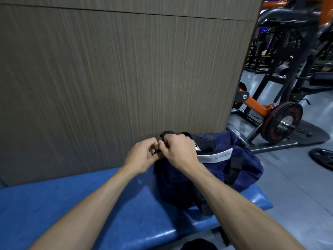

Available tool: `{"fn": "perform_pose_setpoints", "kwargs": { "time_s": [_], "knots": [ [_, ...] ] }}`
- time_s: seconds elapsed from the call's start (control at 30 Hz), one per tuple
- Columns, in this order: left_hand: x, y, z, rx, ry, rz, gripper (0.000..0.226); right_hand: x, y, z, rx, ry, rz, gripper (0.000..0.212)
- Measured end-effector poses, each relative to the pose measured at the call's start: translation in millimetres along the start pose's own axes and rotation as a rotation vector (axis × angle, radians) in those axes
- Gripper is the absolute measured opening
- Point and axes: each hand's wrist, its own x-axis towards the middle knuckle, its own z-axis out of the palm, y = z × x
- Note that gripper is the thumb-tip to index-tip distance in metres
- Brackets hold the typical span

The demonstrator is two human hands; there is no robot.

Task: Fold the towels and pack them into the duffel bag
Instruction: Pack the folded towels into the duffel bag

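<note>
A navy duffel bag (212, 175) with black straps lies on the right end of a blue padded bench (90, 213). A white label (216, 156) lies on top of the bag. My left hand (142, 156) and my right hand (177, 150) meet at the bag's left end. Both have curled fingers pinching a black strap or zipper end (164, 136) there. What exactly sits between the fingers is hidden. No towel shows in the head view.
A brown wood-grain wall panel (117, 78) rises directly behind the bench. To the right stands a gym machine with an orange arm (255, 105) and a weight plate (281, 121). Another plate (322, 157) lies on the grey floor.
</note>
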Motion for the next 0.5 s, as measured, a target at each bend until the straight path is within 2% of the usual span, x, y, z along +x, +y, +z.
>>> {"fn": "perform_pose_setpoints", "kwargs": {
  "time_s": [0.13, 0.5],
  "knots": [
    [1.9, -0.3, -2.0, 0.135, 0.001, 0.026, 0.031, 2.7, 23.3, -12.2, -0.086, 0.029, 0.062, 0.033],
    [-5.3, -13.7, -7.6, 0.169, 0.031, 0.040, 0.026, -2.8, 190.1, -72.2, -0.282, 0.146, 0.321, 0.033]
  ]
}}
